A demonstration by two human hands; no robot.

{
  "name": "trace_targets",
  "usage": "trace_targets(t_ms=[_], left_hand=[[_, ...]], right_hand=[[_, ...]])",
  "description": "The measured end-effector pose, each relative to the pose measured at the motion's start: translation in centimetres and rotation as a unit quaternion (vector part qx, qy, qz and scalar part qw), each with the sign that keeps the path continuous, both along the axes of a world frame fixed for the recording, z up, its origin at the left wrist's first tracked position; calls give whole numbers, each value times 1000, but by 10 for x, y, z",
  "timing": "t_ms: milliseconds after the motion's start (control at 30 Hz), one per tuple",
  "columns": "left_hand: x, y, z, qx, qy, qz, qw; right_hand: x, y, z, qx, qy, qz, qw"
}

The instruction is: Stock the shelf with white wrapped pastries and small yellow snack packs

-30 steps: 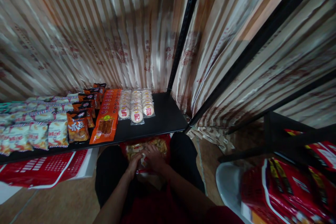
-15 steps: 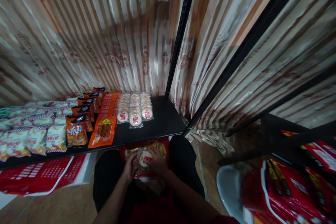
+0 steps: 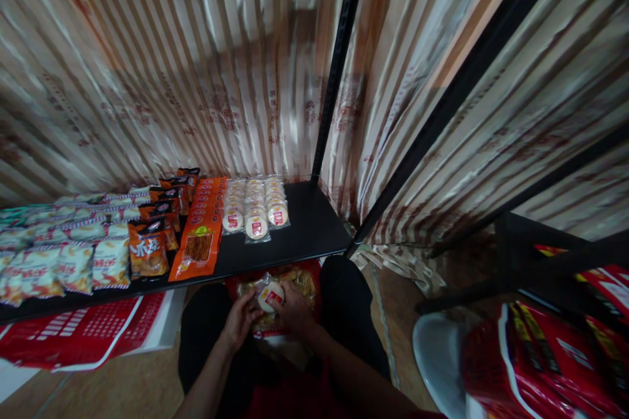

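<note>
Between my knees, a clear-wrapped round white cracker (image 3: 271,297) with a red label is held in both hands. My left hand (image 3: 240,319) grips the left side of its wrapper, and my right hand (image 3: 295,311) has its fingers closed on the right side. Just beneath is a red-edged bag (image 3: 305,283) with yellowish-brown contents, partly hidden by my hands. On the black shelf (image 3: 309,222) ahead stand three rows of similar wrapped crackers (image 3: 256,228). To their left lies a long orange snack packet (image 3: 197,245).
Orange-and-black snack bags (image 3: 147,250) and pale snack bags (image 3: 111,262) line the shelf's left part. A red basket (image 3: 93,334) sits below it. At right are a white stool (image 3: 435,357), red packets (image 3: 565,353) and black shelf posts (image 3: 339,72). Striped curtains (image 3: 221,65) hang behind.
The wrapped cracker has tilted a little in my hands, its label now more slanted. My view has shifted slightly; the shelf goods stand as before.
</note>
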State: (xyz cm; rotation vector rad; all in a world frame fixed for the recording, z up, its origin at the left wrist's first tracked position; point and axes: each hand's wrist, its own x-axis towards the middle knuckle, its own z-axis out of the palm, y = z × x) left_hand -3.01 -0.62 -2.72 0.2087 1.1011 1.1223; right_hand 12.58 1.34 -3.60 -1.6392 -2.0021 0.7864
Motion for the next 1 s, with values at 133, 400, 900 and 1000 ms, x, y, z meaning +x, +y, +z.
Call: trace_targets(t_ms=[133, 400, 900, 1000], left_hand=[[-2, -2, 10, 55, 15, -32, 998], [-9, 7, 19, 102, 56, -34, 993], [-23, 24, 45, 107, 201, 45, 973], [-26, 31, 46, 115, 240, 63, 962]], right_hand=[[-4, 0, -1, -6, 22, -16, 1000], [-13, 4, 0, 9, 65, -11, 998], [-28, 21, 40, 101, -18, 29, 994], [-33, 28, 50, 81, -32, 34, 996]])
